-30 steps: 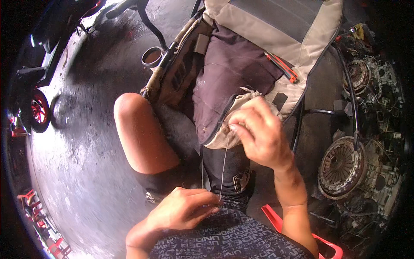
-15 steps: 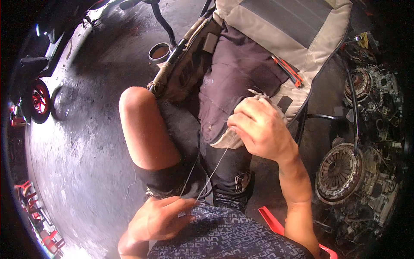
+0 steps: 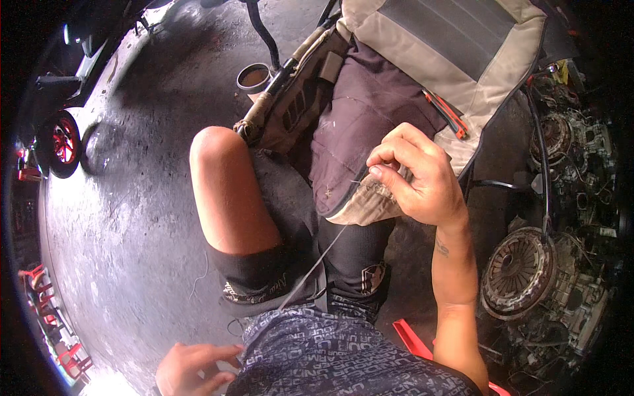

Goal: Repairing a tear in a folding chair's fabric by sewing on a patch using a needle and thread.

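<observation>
While the beige frayed cloth corner (image 3: 370,206) lies over the person's dark-clad thigh, the right hand (image 3: 371,166) has moved slightly up it vs half a second ago, baring more of the cloth. Right thumb and forefinger close together at the frayed edge; can't tell whether they clamp anything. Left hand (image 3: 201,371) has gone from the lap to lower left, fingers apart, a bit blurred. Thin pale thread (image 3: 310,267) runs taut-looking from cloth to the shirt's edge; far end hidden. Tiny light sliver (image 3: 356,181) beside the right fingertips, too small to identify.

Corner adjoins a purplish-brown cloth (image 3: 360,109) on the beige-and-grey fabric seat cover (image 3: 508,86); slim orange-and-black tool (image 3: 446,115) lies near the right hand. Dark grey concrete floor (image 3: 139,218), glossy, scuffed. Left: black tyre with red spoked wheel (image 3: 64,142). Right: greasy metal machine parts, including a round rusty ribbed disc (image 3: 518,272). Red plastic piece (image 3: 413,340) near the right elbow.

Seat cover smooth, dark-piped; purplish cloth soft, creased, seamed; beige corner crumpled, ragged; round container (image 3: 253,78), brown inside, beyond the knee
</observation>
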{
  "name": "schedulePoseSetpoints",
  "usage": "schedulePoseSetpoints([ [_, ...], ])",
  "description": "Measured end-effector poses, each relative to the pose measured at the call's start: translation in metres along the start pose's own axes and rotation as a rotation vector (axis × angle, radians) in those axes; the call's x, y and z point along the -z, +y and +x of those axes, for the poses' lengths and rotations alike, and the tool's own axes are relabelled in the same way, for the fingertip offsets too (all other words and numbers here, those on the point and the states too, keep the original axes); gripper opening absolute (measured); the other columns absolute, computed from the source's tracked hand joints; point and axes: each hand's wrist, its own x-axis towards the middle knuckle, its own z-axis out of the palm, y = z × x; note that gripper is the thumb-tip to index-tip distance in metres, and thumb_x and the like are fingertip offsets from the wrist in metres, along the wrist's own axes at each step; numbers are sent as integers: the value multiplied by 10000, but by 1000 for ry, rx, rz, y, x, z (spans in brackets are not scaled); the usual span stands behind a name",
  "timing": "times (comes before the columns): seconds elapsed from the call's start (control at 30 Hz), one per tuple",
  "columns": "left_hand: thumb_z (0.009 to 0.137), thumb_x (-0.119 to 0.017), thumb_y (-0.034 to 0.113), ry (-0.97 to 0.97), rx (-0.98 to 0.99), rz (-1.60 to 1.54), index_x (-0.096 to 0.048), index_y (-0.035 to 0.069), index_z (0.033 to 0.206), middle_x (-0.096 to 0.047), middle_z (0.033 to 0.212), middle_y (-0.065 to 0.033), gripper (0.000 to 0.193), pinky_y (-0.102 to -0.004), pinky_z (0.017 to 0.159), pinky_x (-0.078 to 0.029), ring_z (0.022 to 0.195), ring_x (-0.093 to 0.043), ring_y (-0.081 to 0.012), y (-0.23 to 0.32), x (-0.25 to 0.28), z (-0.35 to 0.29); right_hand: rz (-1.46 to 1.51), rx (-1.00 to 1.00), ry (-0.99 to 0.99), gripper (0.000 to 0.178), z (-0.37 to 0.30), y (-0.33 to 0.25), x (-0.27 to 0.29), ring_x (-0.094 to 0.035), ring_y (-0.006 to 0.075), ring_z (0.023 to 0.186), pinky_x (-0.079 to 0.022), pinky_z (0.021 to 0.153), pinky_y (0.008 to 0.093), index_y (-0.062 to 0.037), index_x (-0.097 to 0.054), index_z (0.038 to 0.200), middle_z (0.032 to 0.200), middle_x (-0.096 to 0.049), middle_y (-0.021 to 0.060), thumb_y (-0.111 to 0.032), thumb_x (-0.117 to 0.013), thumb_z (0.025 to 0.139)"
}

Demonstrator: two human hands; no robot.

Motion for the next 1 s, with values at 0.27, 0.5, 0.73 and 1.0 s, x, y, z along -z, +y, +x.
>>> schedulePoseSetpoints([
  [0.27,764,-708,-86,558,302,288,-720,25,1041,-678,902,-130,299,-292,573,-498,606,-633,-189,-24,-17,45,-371,-110,386,190,-26,41,39,-617,232,802,-499,722,335,-30,-681,975,911,-646,99,-12,-731,793],
  [0.5,747,-787,48,579,-520,288,-703,48,1030,-670,947,-109,295,-354,697,-566,811,-682,-268,37,-44,206,-785,-305,452,770,-61,156,72,-451,441,1324,-391,1099,464,-50,-449,1447,1432,-449,291,-137,-786,760],
  [0.73,785,-762,52,538,-660,448,-712,59,979,-683,955,-114,200,-376,701,-569,830,-690,-290,29,-54,262,-809,-311,318,692,-56,169,64,-545,428,1176,-449,1016,470,-23,-488,1411,1316,-569,237,-216,-760,805],
  [1.0,768,-752,-1,503,-670,394,-694,40,916,-663,879,-104,165,-354,650,-554,757,-674,-271,35,-49,271,-692,-571,416,565,-51,164,66,-623,394,1030,-504,895,452,25,-552,1302,1122,-631,231,-182,-746,814],
])
